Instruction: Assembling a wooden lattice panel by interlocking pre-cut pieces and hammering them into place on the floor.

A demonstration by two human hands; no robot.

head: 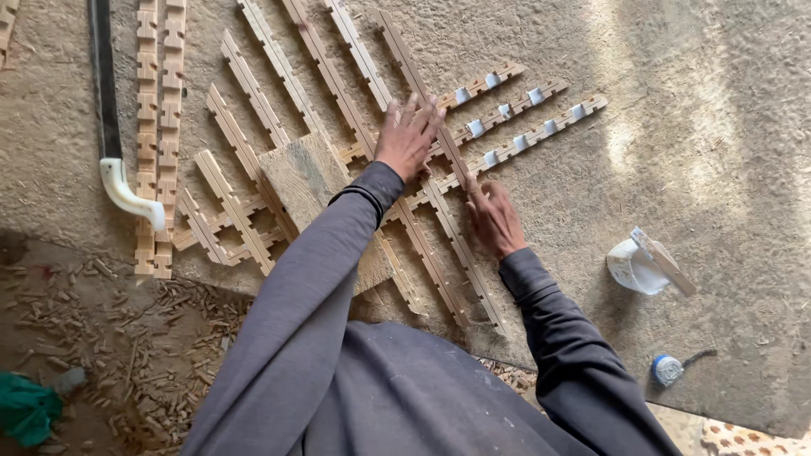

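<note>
Grey sleeves lead to the left hand (pixel 408 135) and right hand (pixel 494 218), both open-palmed, flat on the notched wooden lattice (pixel 338 93); bare worktop (pixel 718 127) spreads at right.

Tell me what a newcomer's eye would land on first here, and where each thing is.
The pale notched wooden strips interlocked into a lattice fill the middle of the sawdust-covered floor, with the left hand and right hand both pressed flat on them. White blobs, perhaps glue, dot the three short cross strips at upper right. A small white pot with a wooden stick sits to the right, and a saw with a white handle lies at left.
</note>
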